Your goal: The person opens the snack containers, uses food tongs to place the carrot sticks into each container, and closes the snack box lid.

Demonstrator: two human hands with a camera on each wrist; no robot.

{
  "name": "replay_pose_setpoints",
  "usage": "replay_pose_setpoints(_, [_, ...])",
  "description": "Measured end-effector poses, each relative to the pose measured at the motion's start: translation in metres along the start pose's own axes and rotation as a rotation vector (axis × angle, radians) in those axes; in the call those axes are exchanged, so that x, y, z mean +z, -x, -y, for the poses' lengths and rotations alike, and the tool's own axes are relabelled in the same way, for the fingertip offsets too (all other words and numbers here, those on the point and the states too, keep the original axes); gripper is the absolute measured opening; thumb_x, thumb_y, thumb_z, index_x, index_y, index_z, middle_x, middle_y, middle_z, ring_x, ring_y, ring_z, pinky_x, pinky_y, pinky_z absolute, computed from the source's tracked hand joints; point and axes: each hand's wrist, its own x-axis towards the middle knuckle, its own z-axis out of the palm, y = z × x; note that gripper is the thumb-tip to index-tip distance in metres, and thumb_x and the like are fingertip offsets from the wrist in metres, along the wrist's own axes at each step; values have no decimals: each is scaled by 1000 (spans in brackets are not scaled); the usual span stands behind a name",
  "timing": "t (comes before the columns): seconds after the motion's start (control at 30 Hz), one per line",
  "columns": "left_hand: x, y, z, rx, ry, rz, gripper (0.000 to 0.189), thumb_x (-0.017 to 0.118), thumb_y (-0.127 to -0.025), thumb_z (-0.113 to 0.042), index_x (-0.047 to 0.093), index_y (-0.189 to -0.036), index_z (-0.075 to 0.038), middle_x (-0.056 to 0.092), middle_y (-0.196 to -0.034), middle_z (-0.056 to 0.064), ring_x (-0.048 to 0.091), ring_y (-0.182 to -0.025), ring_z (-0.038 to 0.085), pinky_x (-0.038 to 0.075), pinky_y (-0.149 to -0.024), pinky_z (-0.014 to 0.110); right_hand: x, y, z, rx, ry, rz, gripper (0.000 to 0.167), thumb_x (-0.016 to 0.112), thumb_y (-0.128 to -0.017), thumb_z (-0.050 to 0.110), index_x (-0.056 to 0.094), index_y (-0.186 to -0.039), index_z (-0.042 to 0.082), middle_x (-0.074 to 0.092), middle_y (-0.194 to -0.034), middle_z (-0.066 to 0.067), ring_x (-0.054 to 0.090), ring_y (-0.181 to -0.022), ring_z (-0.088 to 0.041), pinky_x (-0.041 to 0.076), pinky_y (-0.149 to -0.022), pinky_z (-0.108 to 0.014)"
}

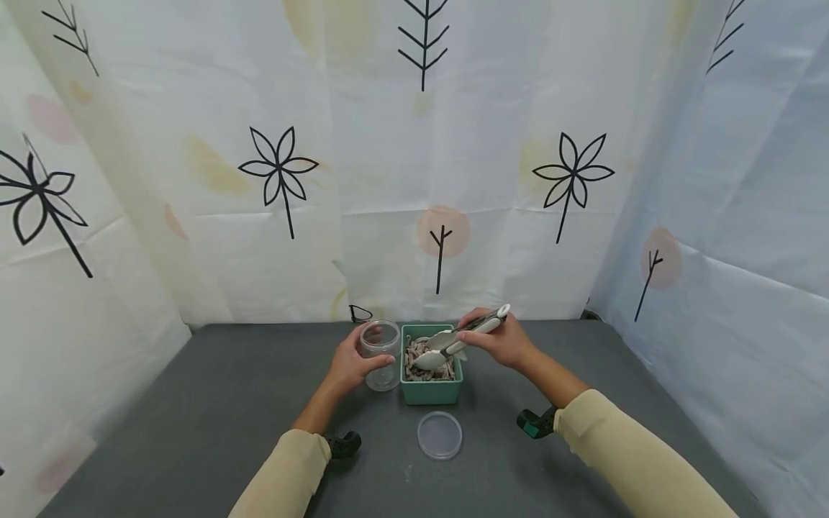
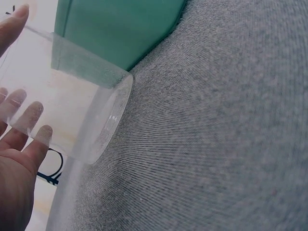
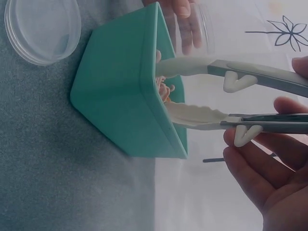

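Observation:
My left hand [image 1: 352,363] holds a clear plastic jar [image 1: 382,375] upright on the table, thumb on the near side and fingers behind it. The jar looks empty in the left wrist view. Right beside it stands a green rectangular bin [image 1: 430,393] filled with pale, brownish curled pieces [image 1: 447,372] whose kind I cannot tell. In my right hand [image 1: 505,342] are white and grey tongs [image 3: 269,77], gripped around the arms. Their two spread scoop heads [image 1: 427,360] reach into the bin, tips among the pieces. Whether anything lies between them is unclear.
A round clear lid [image 1: 440,435] lies on the dark grey table [image 1: 259,417] in front of the bin. White patterned cloth [image 1: 388,144] hangs behind the table's far edge and along both sides.

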Motion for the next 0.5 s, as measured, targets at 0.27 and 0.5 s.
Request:
replay_pose_setpoints(0.27, [2, -10, 33, 5, 5, -21, 82, 83, -78, -12, 39, -146, -5, 52, -137, 19, 49, -126, 33, 42, -96, 52, -1, 0, -5, -66, -62, -25, 12, 67, -87, -7, 66, -97, -14, 62, -97, -31, 55, -70, -13, 46, -64, -30])
replay_pose_setpoints(0.5, [1, -9, 34, 28, 6, -12, 79, 84, -78, -17, 42, -144, -8, 52, -137, 18, 49, -127, 31, 43, -96, 51, -5, -1, -18, -95, -157, -52, 15, 64, -86, -13, 61, -99, -21, 58, -100, -38, 55, -74, -14, 46, -65, -27])
